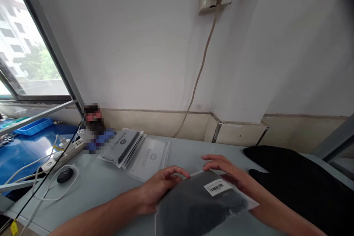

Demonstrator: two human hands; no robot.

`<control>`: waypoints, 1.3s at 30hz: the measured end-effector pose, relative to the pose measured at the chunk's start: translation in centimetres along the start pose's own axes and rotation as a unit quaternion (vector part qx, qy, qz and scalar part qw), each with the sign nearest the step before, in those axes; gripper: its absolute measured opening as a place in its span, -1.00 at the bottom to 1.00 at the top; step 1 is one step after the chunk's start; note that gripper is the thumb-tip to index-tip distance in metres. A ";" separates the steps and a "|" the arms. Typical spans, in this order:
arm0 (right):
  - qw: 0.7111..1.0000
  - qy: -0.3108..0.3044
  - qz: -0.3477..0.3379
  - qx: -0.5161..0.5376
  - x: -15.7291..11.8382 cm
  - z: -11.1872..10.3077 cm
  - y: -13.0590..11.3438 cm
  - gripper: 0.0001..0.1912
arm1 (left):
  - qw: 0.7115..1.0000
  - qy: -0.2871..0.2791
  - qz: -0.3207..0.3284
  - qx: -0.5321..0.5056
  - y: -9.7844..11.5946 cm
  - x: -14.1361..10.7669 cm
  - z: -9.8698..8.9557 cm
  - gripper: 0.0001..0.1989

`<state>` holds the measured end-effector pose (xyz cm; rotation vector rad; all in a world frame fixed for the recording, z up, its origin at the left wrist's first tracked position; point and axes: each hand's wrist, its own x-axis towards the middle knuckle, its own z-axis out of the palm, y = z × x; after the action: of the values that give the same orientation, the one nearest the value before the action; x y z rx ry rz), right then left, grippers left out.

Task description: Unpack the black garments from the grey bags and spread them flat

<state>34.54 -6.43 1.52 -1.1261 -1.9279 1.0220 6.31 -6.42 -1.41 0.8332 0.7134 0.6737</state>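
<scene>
Over on the left, a long white plastic power strip [68, 155] lies on the grey desk [94, 188], with a black oval object [65, 176] ringed by white cable on its near side. Farther right leans a stack of grey printed plastic pouches [121, 147], then one flat, pale printed pouch [149, 158]. The left hand [157, 188] has its fingers curled closed on the far left edge of a frosted plastic bag of dark contents [193, 202], at the near middle. The right hand [229, 171] meets its far right side, fingers loosely bent; from here I can't tell whether they grip. Black cloth [298, 188] lies rightmost.
</scene>
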 end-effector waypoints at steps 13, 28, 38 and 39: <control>0.895 0.082 0.187 0.397 1.7 3.8 1.4 -0.53 | 1.000 -0.002 0.014 -0.014 0.7 -0.3 -0.4 -0.46; 0.908 0.096 0.166 0.372 1.6 4.7 2.0 -0.50 | 0.981 0.001 0.145 0.130 0.2 -0.7 0.5 -0.36; 0.942 0.123 0.135 0.282 1.4 4.9 1.1 -0.49 | 0.974 0.030 0.153 0.163 -0.1 -0.4 0.9 -0.37; 0.941 0.125 0.137 0.282 1.4 4.9 1.0 -0.47 | 0.974 0.035 0.154 0.164 -0.2 -0.3 0.9 -0.39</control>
<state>30.25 -6.29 -1.47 -1.1283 -1.1839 1.3899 6.88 -7.16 -1.01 1.2464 0.7795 0.8808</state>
